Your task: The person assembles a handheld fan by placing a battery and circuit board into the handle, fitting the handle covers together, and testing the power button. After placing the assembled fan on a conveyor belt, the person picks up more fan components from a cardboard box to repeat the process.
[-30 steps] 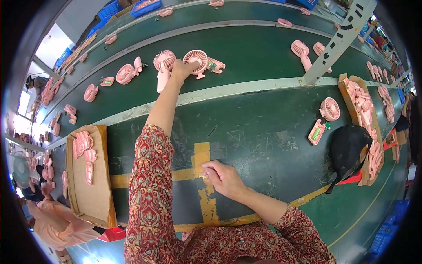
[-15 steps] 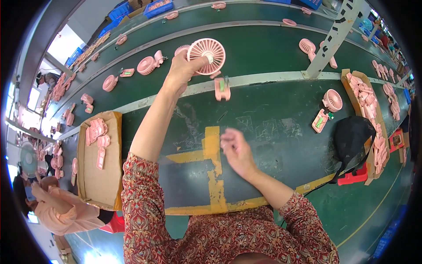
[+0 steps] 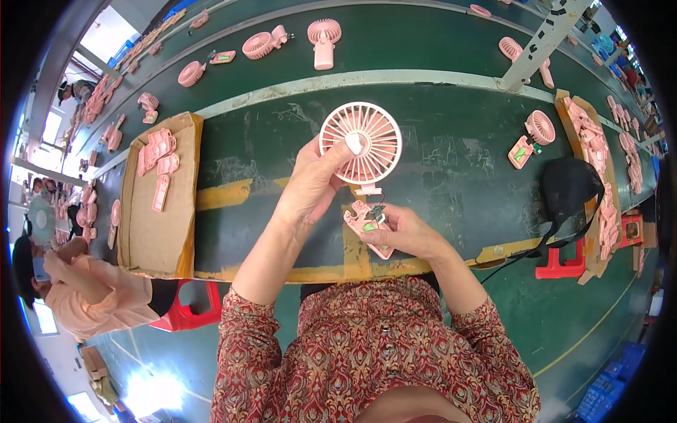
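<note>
My left hand (image 3: 307, 185) grips the round pink fan head (image 3: 374, 134) of a small handheld fan, the thumb pressed on its pale centre cap. Hanging below the grille by a short neck and thin dark wires is the open pink handle shell (image 3: 382, 249), with a green-marked piece inside. My right hand (image 3: 415, 234) holds that shell from its right side, thumb on top. Both parts are above the green worktable (image 3: 451, 162), near its yellow-taped front edge. On the table's right lies another fan head (image 3: 540, 127) joined to an open handle (image 3: 520, 152).
A cardboard tray (image 3: 127, 233) with pink shells stands left; a long box of pink parts (image 3: 592, 144) stands right. Beside it lies a black cap-like thing (image 3: 568, 187). Across the metal rail (image 3: 282, 90) fans lie on a green belt. A co-worker (image 3: 99, 296) sits at far left.
The fan has come nearer from beyond the rail in my left hand. My right hand, empty before, has closed on the handle shell. The view has shifted, showing more of the near floor.
</note>
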Demonstrator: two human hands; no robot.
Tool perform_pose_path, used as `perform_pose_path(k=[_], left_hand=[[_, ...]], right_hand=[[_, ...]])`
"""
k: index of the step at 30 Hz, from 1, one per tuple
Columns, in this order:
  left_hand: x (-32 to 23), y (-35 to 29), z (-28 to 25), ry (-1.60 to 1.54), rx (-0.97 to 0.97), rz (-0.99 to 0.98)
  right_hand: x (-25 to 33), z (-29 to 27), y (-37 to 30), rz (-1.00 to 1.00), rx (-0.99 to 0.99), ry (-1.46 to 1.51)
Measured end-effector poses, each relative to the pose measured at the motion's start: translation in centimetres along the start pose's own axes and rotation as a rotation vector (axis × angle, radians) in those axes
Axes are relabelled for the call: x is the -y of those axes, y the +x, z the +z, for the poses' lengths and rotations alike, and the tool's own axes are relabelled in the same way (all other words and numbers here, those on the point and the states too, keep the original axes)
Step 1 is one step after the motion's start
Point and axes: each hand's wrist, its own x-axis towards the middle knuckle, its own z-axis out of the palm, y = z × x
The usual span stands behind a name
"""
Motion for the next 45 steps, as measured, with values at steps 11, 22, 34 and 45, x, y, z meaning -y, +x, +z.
perform_pose_path(k=[11, 22, 34, 45], left_hand=[[2.6, -5.3, -2.5, -0.08, -0.09, 0.065], [4.6, -6.5, -0.2, 0.11, -0.233, 0.116], [6.0, -6.5, -0.2, 0.093, -0.259, 0.056], [6.6, -5.5, -2.1, 0.428, -0.215, 0.044]], right_hand=[[-3.7, 0.3, -2.1, 0.003, 0.02, 0.557], [-1.2, 3.2, -3.1, 0.081, -0.065, 0.303], [-2.3, 4.1, -3.3, -0.091, -0.099, 0.298], [-2.8, 4.0, -2.5, -0.137, -0.236, 0.183]])
